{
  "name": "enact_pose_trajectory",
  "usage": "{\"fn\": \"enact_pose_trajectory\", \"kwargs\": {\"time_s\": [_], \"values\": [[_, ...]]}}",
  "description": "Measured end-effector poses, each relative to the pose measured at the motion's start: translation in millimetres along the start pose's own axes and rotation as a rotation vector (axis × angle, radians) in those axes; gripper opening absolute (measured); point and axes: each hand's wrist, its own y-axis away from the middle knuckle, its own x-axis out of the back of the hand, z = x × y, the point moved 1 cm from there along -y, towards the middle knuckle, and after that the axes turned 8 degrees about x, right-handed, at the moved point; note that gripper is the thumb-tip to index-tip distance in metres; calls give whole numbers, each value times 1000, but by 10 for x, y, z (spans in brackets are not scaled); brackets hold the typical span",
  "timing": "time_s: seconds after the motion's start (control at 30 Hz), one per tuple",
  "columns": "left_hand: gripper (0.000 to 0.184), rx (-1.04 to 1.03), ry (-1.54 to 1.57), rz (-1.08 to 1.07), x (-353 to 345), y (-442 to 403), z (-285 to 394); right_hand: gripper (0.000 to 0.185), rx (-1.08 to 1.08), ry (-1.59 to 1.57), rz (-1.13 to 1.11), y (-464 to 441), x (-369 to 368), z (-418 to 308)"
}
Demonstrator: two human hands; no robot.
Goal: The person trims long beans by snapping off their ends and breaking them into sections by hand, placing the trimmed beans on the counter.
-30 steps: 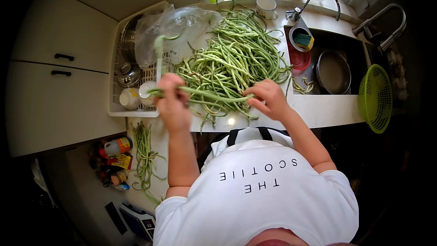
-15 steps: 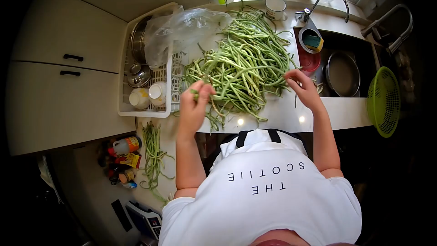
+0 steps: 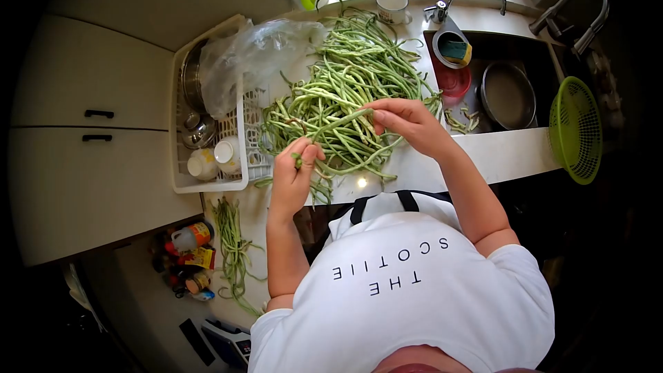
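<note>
A big heap of long green beans (image 3: 352,76) lies on the white counter. My left hand (image 3: 298,164) is closed round green beans at the heap's lower left, and a green end pokes out of the fist. Above the heap's lower right part, my right hand (image 3: 404,123) pinches a long bean that stretches across towards my left hand. A smaller bunch of beans (image 3: 236,252) rests on the side counter, left of my left forearm.
A dish rack (image 3: 245,145) with bowls and a clear plastic bag (image 3: 259,55) stands at the left. On the right are a sink with a metal basin (image 3: 507,97), a red bowl (image 3: 452,83) and bean pieces, then a green colander (image 3: 577,131). A mug (image 3: 392,7) stands behind the heap.
My right hand has moved left from the sink side and now pinches a bean over the heap. My left hand stays closed near the heap's lower left. The whole view has shifted slightly.
</note>
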Motion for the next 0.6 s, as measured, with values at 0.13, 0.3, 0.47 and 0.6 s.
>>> {"fn": "enact_pose_trajectory", "kwargs": {"time_s": [0.13,0.3,0.47,0.6], "values": [[36,25,-12,82,21,-1,5,27,-134,156,145,38,108,111],[35,-29,-166,69,-30,-43,-75,30,35,155,267,184,487,360],[38,112,-115,61,-47,-32,-186,34,-510,529,104,513,763,826],[35,113,-150,-5,-62,-79,-243,31,-228,479,230,639,713,1192]]}}
